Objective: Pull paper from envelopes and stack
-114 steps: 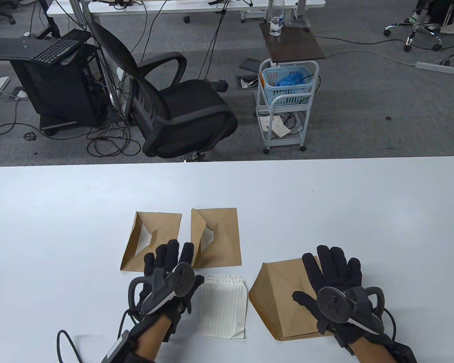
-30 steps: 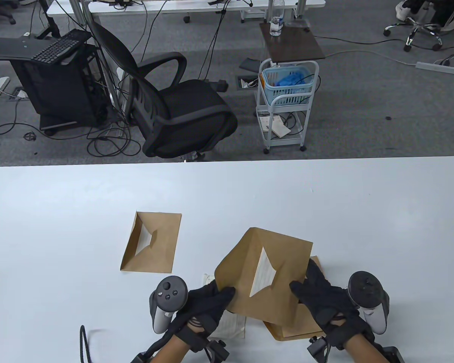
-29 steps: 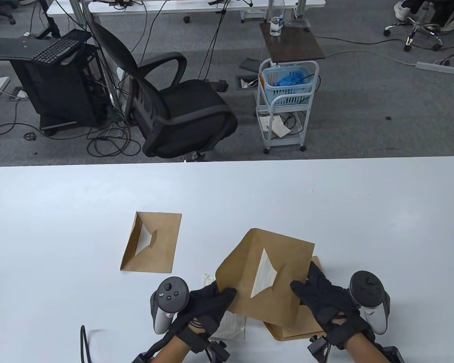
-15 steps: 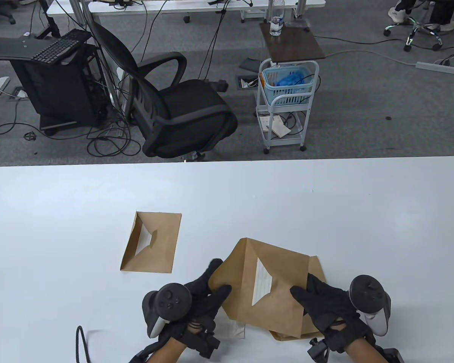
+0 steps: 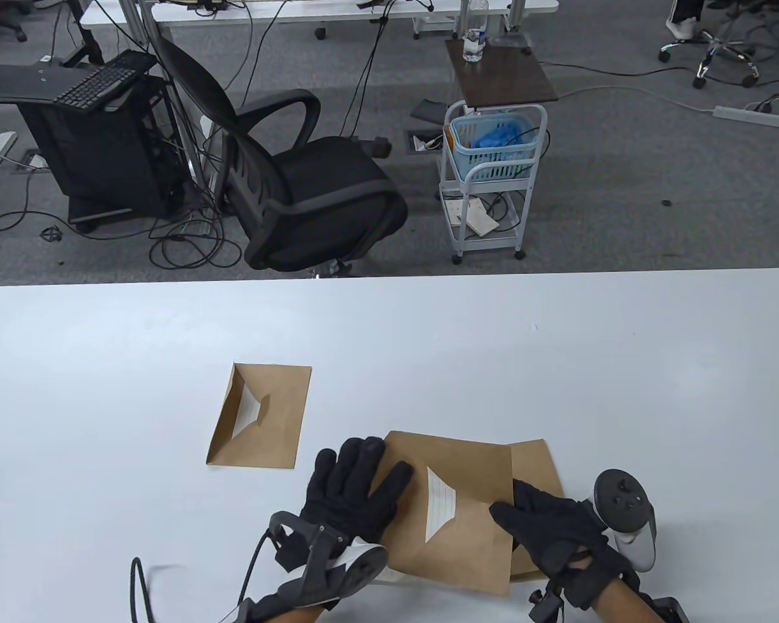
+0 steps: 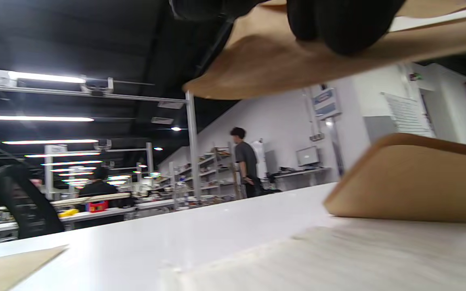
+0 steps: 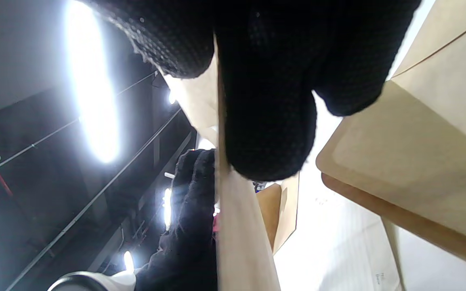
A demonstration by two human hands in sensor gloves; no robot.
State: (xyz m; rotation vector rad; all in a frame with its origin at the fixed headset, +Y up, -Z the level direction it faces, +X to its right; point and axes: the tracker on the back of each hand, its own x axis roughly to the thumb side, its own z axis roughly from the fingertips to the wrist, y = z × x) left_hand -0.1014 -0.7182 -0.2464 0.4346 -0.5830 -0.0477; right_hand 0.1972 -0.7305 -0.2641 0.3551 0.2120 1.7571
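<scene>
We hold the light, floppy envelope (image 5: 451, 513) off the table (image 5: 558, 357), both hands' fingers (image 5: 389, 483) pinching its edges; its paper (image 5: 440, 506) likely slides out easily.

Your table view looks down from above the white table (image 5: 558, 337); both wrist views sit low, close under the held brown paper envelope (image 5: 457, 513), facing outward.

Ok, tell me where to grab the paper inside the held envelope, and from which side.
Pinch the lined paper at the white strip showing through the envelope's opening, probably with the left hand, coming from the left. The right hand holds the envelope's right edge as an anchor.
</scene>
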